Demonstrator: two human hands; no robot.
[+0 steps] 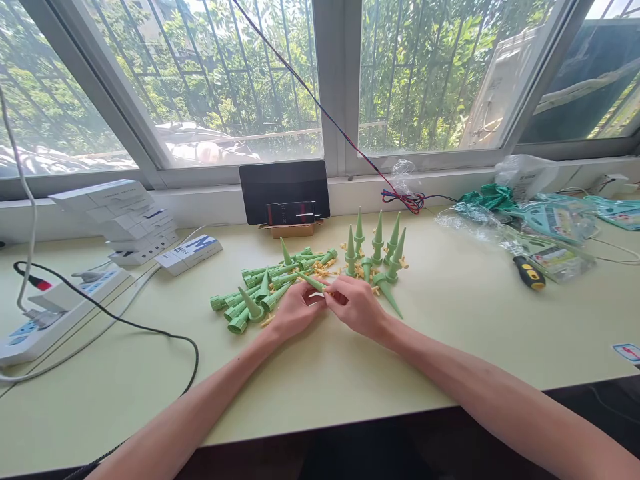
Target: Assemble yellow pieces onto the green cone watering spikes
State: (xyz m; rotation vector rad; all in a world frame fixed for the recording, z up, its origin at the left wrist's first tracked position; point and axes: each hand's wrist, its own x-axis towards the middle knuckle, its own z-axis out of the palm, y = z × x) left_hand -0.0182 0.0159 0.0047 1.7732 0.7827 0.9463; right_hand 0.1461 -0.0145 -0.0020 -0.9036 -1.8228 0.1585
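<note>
My left hand (296, 309) is closed around a green plastic watering spike (311, 281), its tip pointing up and to the left. The fingers of my right hand (359, 305) pinch together at the spike's near end, where a bit of yellow shows; the fingers hide most of it. Left of my hands lies a pile of green spikes (240, 323), a few of them standing tip up. Small yellow valves (325, 268) are scattered beside the pile. Behind my right hand stand several green spikes (378, 237) with yellow valves fitted, and one lies on its side (390, 297).
A tablet (284, 183) with a phone in front leans by the window. White boxes (117, 213) and a power strip (65, 310) are at the left, with a black cable (150, 328) crossing the table. A screwdriver (529, 273) and plastic-bagged packs (555, 220) lie at the right.
</note>
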